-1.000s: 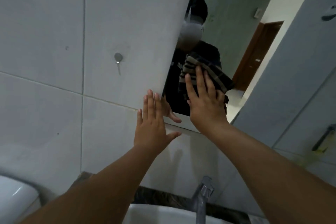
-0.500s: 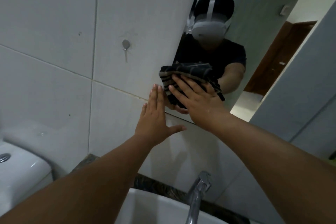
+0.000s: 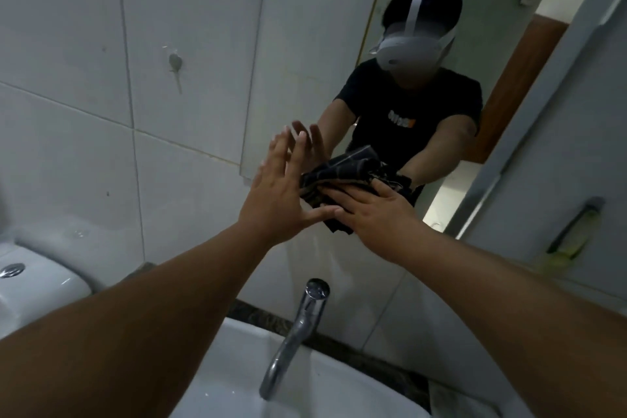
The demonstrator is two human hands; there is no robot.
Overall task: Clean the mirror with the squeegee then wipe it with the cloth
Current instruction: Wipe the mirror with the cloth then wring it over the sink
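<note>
The wall mirror (image 3: 502, 44) fills the upper right above the sink. A dark striped cloth (image 3: 342, 173) is bunched against the mirror's lower edge, and my right hand (image 3: 373, 214) presses it flat to the glass with the fingers spread over it. Just left of the cloth, my left hand (image 3: 281, 193) rests flat and open against the mirror's lower left corner, holding nothing. A squeegee (image 3: 570, 237) with a dark handle and yellow-green head lies at the right on the tiled wall side; its outline is blurred.
A chrome tap (image 3: 295, 336) rises over the white sink (image 3: 237, 380) directly below my arms. A white toilet cistern (image 3: 30, 282) stands at the lower left. A small metal hook (image 3: 175, 63) is on the tiled wall left of the mirror.
My right hand has slid the cloth down and leftward along the mirror's lower edge. My left hand stays flat at the mirror's corner. The camera has tilted, showing more of the mirror.
</note>
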